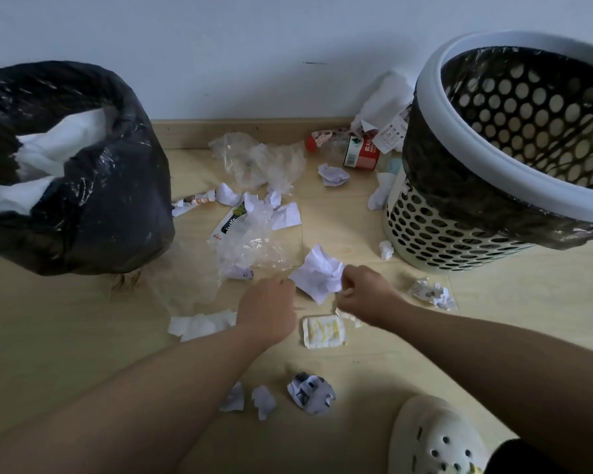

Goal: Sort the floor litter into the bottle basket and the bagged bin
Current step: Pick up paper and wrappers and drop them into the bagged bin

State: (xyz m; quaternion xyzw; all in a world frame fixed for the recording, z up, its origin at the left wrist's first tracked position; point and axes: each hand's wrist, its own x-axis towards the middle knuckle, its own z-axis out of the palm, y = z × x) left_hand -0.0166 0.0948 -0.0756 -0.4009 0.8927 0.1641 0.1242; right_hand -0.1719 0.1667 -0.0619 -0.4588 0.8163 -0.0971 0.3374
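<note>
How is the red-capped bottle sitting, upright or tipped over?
Tipped over: the bottle lies on its side on the floor, red cap pointing left, beside the basket.

Crumpled white paper (319, 273) in the grip of the right hand (363, 290), left hand (267, 309) beside it, between bagged bin (83, 200) and basket (459, 234).

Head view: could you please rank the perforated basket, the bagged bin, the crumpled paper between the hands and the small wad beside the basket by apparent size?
1. perforated basket and bagged bin: alike, both cropped by the frame, so unranked.
2. crumpled paper.
3. small wad, clearly smallest.
</note>
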